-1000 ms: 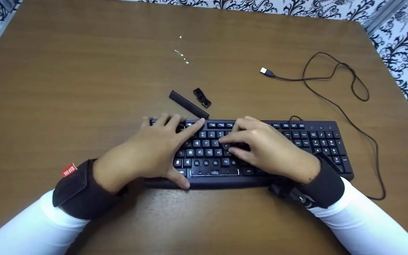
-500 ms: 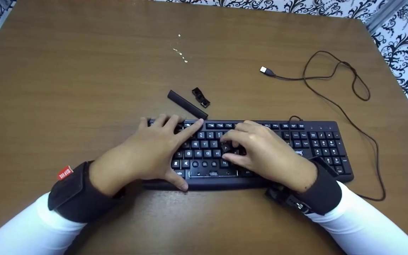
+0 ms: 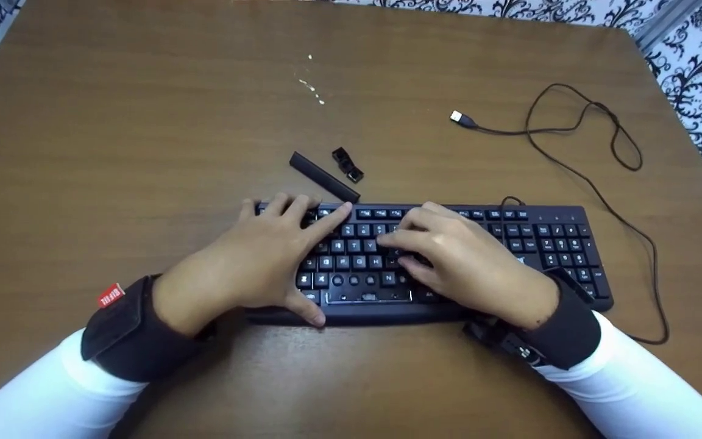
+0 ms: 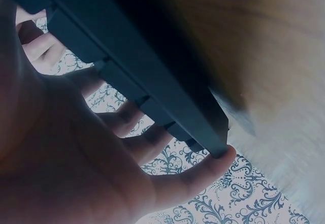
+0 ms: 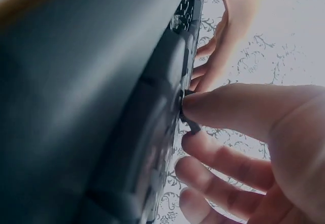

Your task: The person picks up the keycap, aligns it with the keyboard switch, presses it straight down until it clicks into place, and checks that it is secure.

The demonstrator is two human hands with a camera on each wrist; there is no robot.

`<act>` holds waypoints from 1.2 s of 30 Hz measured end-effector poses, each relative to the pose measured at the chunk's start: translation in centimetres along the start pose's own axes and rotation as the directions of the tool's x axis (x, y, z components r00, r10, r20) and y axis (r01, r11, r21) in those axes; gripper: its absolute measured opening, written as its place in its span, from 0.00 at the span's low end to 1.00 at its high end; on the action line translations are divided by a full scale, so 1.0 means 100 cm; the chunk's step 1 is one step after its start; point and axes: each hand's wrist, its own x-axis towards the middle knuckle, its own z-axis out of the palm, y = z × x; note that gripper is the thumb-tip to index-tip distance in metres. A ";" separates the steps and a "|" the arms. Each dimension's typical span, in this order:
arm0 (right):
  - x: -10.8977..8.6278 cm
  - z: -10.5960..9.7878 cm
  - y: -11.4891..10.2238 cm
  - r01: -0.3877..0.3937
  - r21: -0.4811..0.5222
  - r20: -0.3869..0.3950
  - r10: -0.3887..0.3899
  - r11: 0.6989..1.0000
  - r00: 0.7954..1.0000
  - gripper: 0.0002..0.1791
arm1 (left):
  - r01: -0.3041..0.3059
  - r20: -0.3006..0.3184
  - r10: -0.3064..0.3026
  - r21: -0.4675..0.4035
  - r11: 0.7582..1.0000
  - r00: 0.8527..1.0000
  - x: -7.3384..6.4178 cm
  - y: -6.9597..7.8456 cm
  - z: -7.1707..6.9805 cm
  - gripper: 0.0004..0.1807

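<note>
One keyboard (image 3: 387,314), one left hand (image 3: 262,259), one right hand (image 3: 464,262), one cable (image 3: 497,131).
There were two dark wristbands (image 3: 128,335), two white sleeves (image 3: 77,393) and a single red tag (image 3: 111,296), all on one wooden table (image 3: 113,152); the cable ended in one visible plug (image 3: 464,119). Apart from the keyboard lay one long black bar (image 3: 325,177) and a small dark cluster (image 3: 348,165), whose pieces could not be counted surely. Between finger and thumb was one small dark piece (image 5: 193,126). At least three round bare key spots (image 3: 337,280) showed in a row, and at least three white specks (image 3: 321,102) dotted the tabletop.
</note>
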 end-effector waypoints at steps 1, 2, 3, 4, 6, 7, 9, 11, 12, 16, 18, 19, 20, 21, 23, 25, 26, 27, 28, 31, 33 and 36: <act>0.000 -0.001 0.001 0.008 -0.001 -0.005 -0.008 1.000 1.000 0.20 | -0.001 -0.004 0.001 0.001 1.000 1.000 0.000 0.000 0.000 0.76; 0.000 -0.001 0.001 0.016 -0.002 -0.012 -0.016 1.000 1.000 0.22 | -0.001 -0.008 0.001 0.002 1.000 1.000 0.000 0.000 0.000 0.76; 0.000 -0.001 0.001 0.020 -0.002 -0.016 -0.021 1.000 1.000 0.23 | -0.001 -0.009 0.001 0.003 1.000 1.000 0.000 -0.001 0.000 0.76; 0.000 -0.001 0.002 0.024 0.003 -0.017 -0.024 1.000 1.000 0.24 | 0.000 -0.008 0.000 0.002 1.000 1.000 0.000 -0.001 0.001 0.76; -0.001 0.000 0.001 0.022 0.014 -0.010 -0.022 1.000 1.000 0.25 | -0.001 -0.005 0.001 -0.008 1.000 1.000 0.000 -0.001 0.002 0.76; -0.001 0.000 0.001 0.017 0.018 -0.006 -0.017 1.000 1.000 0.25 | -0.002 -0.006 0.002 -0.013 1.000 1.000 0.000 -0.001 0.003 0.76; -0.001 -0.001 0.000 -0.005 0.022 -0.004 0.005 1.000 1.000 0.24 | -0.002 -0.006 0.002 -0.015 1.000 1.000 0.000 -0.002 0.003 0.76; 0.000 -0.002 -0.001 -0.034 0.025 -0.015 0.034 0.999 0.999 0.21 | 0.001 -0.008 -0.001 -0.007 1.000 1.000 -0.001 -0.002 0.003 0.76; 0.001 -0.002 -0.002 -0.050 0.026 -0.025 0.050 0.998 0.998 0.19 | 0.001 -0.010 -0.001 -0.004 1.000 1.000 -0.001 -0.002 0.002 0.76; 0.001 0.001 -0.004 -0.105 0.033 -0.046 0.106 0.994 0.993 0.15 | -0.002 -0.001 0.002 -0.003 1.000 1.000 0.001 -0.001 0.002 0.76; 0.000 0.002 -0.004 -0.116 0.028 -0.045 0.117 0.993 0.992 0.13 | -0.005 0.007 0.006 -0.010 1.000 1.000 0.002 -0.001 0.002 0.76; 0.000 0.003 -0.004 -0.116 0.025 -0.045 0.117 0.993 0.992 0.13 | -0.005 0.010 0.005 -0.010 1.000 1.000 0.002 -0.001 0.002 0.76; 0.000 0.003 -0.004 -0.113 0.022 -0.045 0.114 0.993 0.992 0.12 | -0.003 0.012 0.003 -0.010 1.000 1.000 0.002 0.000 0.001 0.76; 0.000 0.004 -0.004 -0.110 0.021 -0.046 0.110 0.994 0.993 0.12 | 0.000 0.014 0.000 -0.006 1.000 1.000 0.002 0.000 0.001 0.76; 0.000 0.004 -0.004 -0.102 0.022 -0.049 0.102 0.995 0.994 0.11 | 0.002 0.011 -0.002 0.000 1.000 1.000 0.002 0.000 0.000 0.76; 0.000 0.005 -0.004 -0.099 0.022 -0.052 0.100 0.995 0.994 0.11 | -0.001 0.008 0.001 0.003 1.000 1.000 0.002 0.000 0.000 0.76; -0.001 0.005 -0.004 -0.101 0.024 -0.050 0.102 0.995 0.994 0.11 | -0.004 0.008 0.004 0.001 1.000 1.000 0.002 0.000 0.000 0.76; -0.001 0.005 -0.004 -0.102 0.026 -0.048 0.103 0.994 0.994 0.11 | -0.007 0.010 0.007 -0.001 1.000 1.000 0.002 0.000 0.001 0.76; -0.002 0.005 -0.003 -0.102 0.026 -0.048 0.103 0.994 0.993 0.11 | -0.009 0.012 0.009 -0.004 1.000 1.000 0.002 0.000 0.001 0.76; -0.002 0.005 -0.004 -0.095 0.025 -0.061 0.096 0.995 0.993 0.10 | -0.008 0.010 0.008 -0.004 1.000 1.000 0.003 0.000 0.002 0.76; -0.001 0.005 -0.005 -0.072 0.029 -0.078 0.074 0.997 0.994 0.10 | 0.001 0.014 -0.001 0.002 1.000 1.000 0.003 0.000 0.001 0.77; 0.000 0.006 -0.009 -0.025 0.051 -0.106 0.030 0.998 0.994 0.11 | 0.008 0.018 -0.008 0.006 1.000 1.000 0.004 -0.001 0.000 0.77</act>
